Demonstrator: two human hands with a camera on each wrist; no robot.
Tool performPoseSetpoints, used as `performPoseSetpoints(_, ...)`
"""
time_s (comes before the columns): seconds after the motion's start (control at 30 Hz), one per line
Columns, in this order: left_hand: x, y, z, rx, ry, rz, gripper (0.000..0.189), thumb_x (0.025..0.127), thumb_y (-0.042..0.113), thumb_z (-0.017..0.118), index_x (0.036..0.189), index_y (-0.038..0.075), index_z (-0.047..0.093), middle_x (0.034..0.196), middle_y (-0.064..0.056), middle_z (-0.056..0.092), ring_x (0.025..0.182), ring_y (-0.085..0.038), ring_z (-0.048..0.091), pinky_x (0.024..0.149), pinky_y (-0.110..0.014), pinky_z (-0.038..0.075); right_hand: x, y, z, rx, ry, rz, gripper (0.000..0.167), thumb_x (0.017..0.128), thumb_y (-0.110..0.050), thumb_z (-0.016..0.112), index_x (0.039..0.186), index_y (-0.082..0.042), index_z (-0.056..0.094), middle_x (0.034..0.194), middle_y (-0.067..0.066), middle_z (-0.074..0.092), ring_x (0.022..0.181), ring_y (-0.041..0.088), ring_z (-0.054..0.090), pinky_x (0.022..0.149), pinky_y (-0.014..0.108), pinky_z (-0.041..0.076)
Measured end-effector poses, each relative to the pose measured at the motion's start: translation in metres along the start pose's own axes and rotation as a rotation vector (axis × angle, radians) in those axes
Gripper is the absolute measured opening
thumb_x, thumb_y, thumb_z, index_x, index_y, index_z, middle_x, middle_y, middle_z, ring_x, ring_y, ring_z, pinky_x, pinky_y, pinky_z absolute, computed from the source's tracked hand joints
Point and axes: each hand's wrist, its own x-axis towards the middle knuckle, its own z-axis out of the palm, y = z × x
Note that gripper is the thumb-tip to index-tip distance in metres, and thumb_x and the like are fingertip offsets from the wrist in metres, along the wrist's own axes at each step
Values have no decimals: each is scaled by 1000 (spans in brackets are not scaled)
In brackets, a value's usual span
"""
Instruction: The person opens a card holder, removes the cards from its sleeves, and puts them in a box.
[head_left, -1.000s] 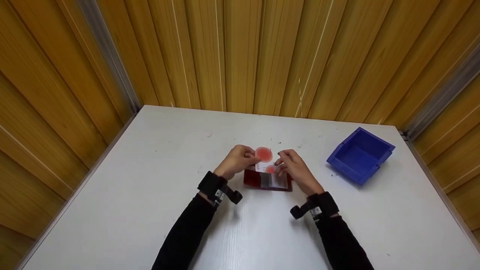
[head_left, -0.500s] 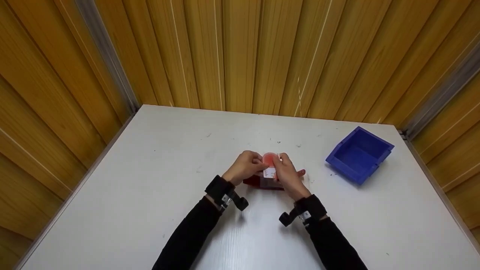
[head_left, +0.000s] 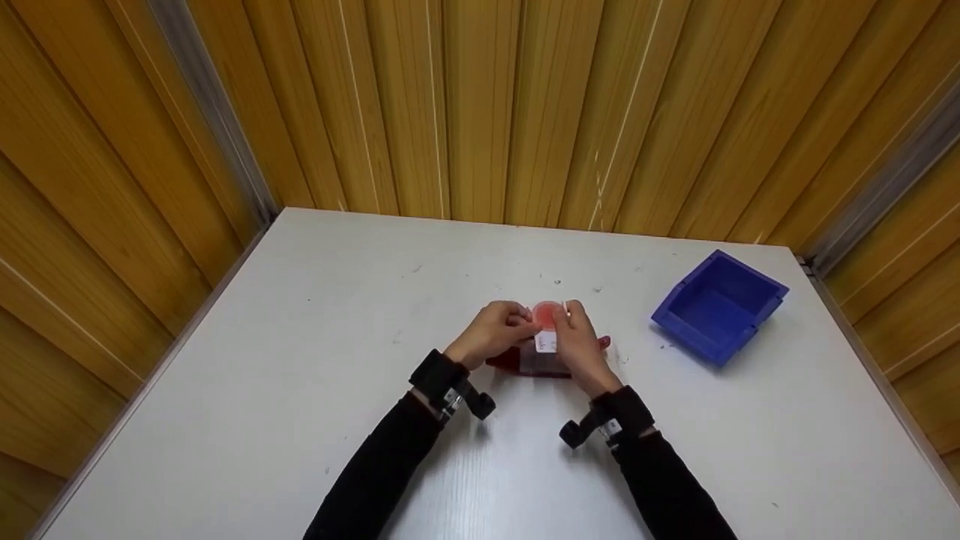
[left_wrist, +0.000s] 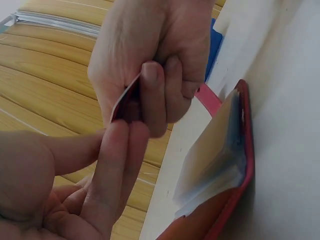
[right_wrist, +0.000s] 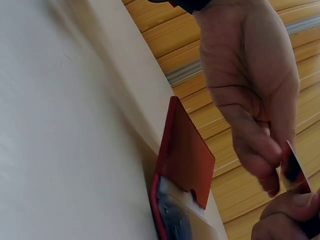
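Observation:
A white card with a red circle on it is held up between both hands in the head view. My left hand pinches its left edge between thumb and fingertips. From the other side my right hand grips the card, thumb on its face and fingers curled behind. Below them a red card holder lies open on the table, partly covered by the hands. Its clear plastic sleeves fan upward in the left wrist view, and a red strap sticks out past them.
A blue plastic bin stands tilted toward the right on the white table. Wood-patterned panels rise behind the table and at both sides.
The right hand has closed in from the right and taken hold of the card, covering its right part. Over the last half second both hands shift the card slightly rightward.

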Motion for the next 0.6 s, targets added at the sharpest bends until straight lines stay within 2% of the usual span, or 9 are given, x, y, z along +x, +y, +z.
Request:
performPoseSetpoints(0.07,0,-3,-4,111,-2,34,19,98,17,72,112,4,71,99,-11,76,95,-26,71,91,-43,59,3,-1,-10,-33,14,-9,21,114,-25,32,110,-6,40,94,4,42,81,14,47,66,24,38)
performPoseSetpoints(0.13,0,-7,-8,262,-2,69,24,95,13,74,116,2,71,106,-12,76,101,-27,71,94,-41,57,7,-3,-24,-53,41,-7,22,114,-27,31,110,-7,39,95,5,42,83,15,47,67,25,40)
performPoseSetpoints(0.2,-1,-11,-11,420,0,116,29,89,8,78,116,0,72,107,-12,76,103,-26,69,95,-40,55,11,-4,-40,-54,71,2,22,114,-28,30,110,-7,37,94,5,40,79,14,46,64,24,41)
performPoseSetpoints(0.3,-2,-16,-13,581,-12,172,34,81,2,82,113,-2,73,106,-14,75,100,-27,67,95,-41,55,17,-6,-69,-29,124,33,23,114,-30,30,113,-8,38,92,3,42,70,10,46,60,23,42)
performPoseSetpoints(0.37,-2,-17,-12,651,-14,210,35,78,1,84,111,-3,73,104,-16,74,96,-26,64,93,-41,54,20,-7,-92,-25,177,57,25,113,-31,30,117,-7,38,95,3,42,70,8,45,60,21,42)
performPoseSetpoints(0.5,-3,-16,-10,710,-14,244,33,76,0,84,106,-4,73,99,-17,72,88,-22,58,86,-38,52,23,-5,-136,-42,336,110,36,113,-35,25,129,-6,36,112,7,46,79,10,49,63,22,43)
performPoseSetpoints(0.6,-3,-15,-7,725,-12,243,30,76,-1,84,103,-4,73,96,-16,70,84,-20,53,82,-36,50,26,2,-159,-102,476,93,43,113,-35,21,136,-1,33,130,16,47,101,22,53,83,29,47)
